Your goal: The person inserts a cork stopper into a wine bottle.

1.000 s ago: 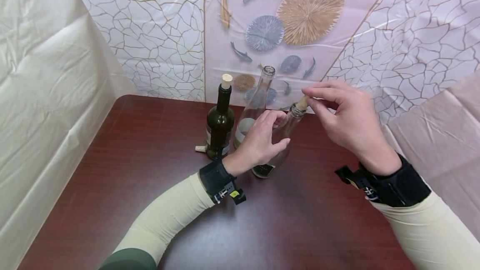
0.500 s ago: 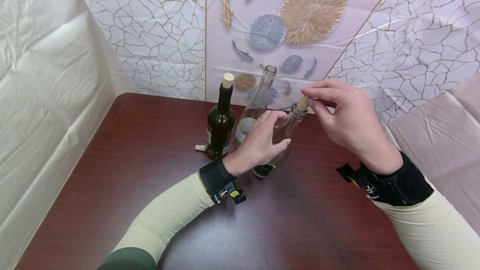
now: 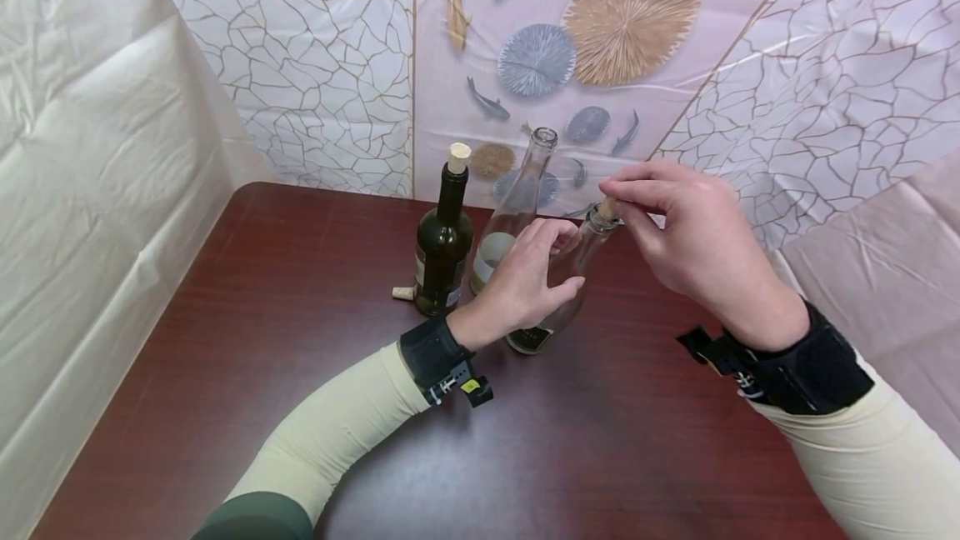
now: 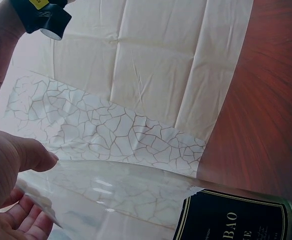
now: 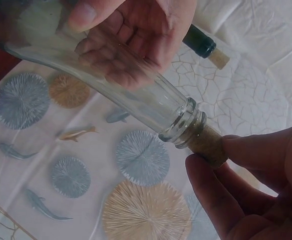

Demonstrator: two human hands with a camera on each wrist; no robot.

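My left hand (image 3: 525, 277) is wrapped round the upper body of a clear glass bottle (image 4: 125, 195), its thumb on one side and curled fingers on the other. The bottle leans to the right, and its black label faces the left wrist camera. Between thumb and fingers, my right hand (image 5: 256, 185) pinches a cork (image 5: 209, 146) whose lower end sits inside the bottle's mouth. Part of the cork still shows above the glass rim. In the head view, the left hand covers much of the bottle's middle.
Behind the left hand stands a second clear bottle (image 3: 517, 198) with an uncovered mouth. A dark green bottle (image 3: 444, 240) to its left has a cork (image 3: 459, 158) standing out of its neck. Another cork (image 3: 402, 293) lies on the reddish-brown table (image 3: 300, 273) beside it.
My right fingertips have come down closer to the bottle's mouth, and less of the cork shows above the rim. The left hand keeps its hold; the head view has shifted slightly.
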